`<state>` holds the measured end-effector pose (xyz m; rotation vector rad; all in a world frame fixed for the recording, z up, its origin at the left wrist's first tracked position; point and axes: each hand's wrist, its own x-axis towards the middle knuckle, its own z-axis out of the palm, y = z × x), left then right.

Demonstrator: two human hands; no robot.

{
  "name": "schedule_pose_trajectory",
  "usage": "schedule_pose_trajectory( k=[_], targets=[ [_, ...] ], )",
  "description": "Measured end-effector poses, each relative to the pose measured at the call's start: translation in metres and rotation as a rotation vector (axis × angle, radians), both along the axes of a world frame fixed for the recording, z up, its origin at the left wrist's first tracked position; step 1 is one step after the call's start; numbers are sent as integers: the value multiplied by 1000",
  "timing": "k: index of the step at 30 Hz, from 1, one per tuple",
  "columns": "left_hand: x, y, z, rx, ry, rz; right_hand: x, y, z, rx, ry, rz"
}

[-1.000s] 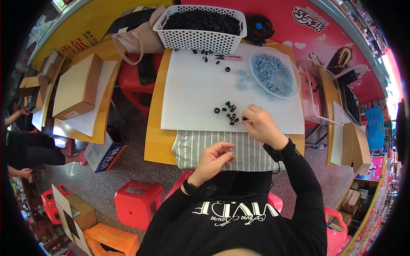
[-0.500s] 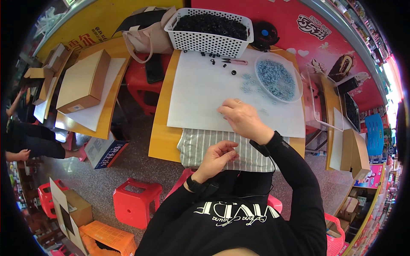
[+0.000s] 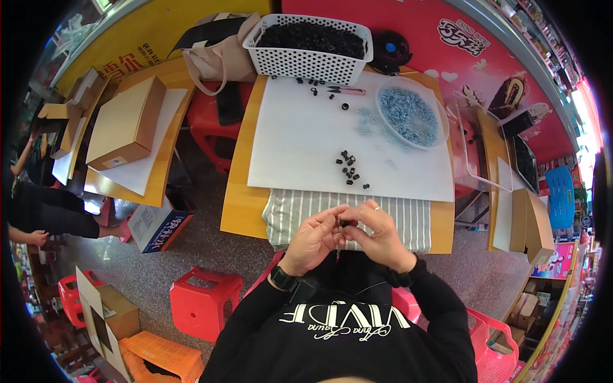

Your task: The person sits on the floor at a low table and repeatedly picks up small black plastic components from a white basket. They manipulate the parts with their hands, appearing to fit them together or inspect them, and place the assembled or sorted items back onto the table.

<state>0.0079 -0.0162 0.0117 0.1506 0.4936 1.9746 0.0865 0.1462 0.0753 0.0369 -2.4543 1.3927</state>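
My hands meet above the striped grey cloth (image 3: 294, 220) at the near edge of the table. My right hand (image 3: 383, 242) pinches a small black part (image 3: 347, 223) between thumb and fingers. Beside it, my left hand (image 3: 310, 246) is closed, its fingertips touching my right fingers; whatever it grips is hidden. Just beyond, a loose group of small black cylindrical parts (image 3: 350, 172) lies on the white board (image 3: 294, 147). A clear round tub (image 3: 440, 137) at the right holds many small light-blue pieces (image 3: 408, 115), with more scattered beside it.
At the back stands a white perforated basket (image 3: 306, 67) full of black parts. Pink-handled snips (image 3: 352, 91) and a few black parts lie before it. A black fan-like object (image 3: 391, 51) is to its right. Red stools (image 3: 203, 303) and a cardboard box (image 3: 128, 124) are at left.
My right hand has drawn back from the board to my left hand, with a small black part in its fingers. The black parts it covered now show. My hands have come together.
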Motion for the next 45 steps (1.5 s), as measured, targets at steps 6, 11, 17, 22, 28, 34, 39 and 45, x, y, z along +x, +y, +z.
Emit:
schedule_pose_trajectory(
  k=[6,11,17,22,28,34,39,45],
  targets=[
    [12,7,-9,-76,9,39,17,-4,-15,-147,34,-131],
    [6,7,-7,-73,-35,105,-17,31,-14,347,4,-327],
    [-2,4,-4,-101,-10,116,-41,32,-32,632,-21,-300],
    [-4,-1,-12,-99,-18,107,-43,29,-39,731,-62,-309],
    [-5,1,-8,-85,-94,97,-45,34,-39,661,-84,-301],
    [-6,4,-8,-111,-127,73,-49,44,-35,804,39,-170],
    [-7,9,-9,-140,-107,84,-47,43,-29,946,46,-67],
    [-9,12,-9,-122,-87,48,-50,38,-28,936,52,-99]
  ],
)
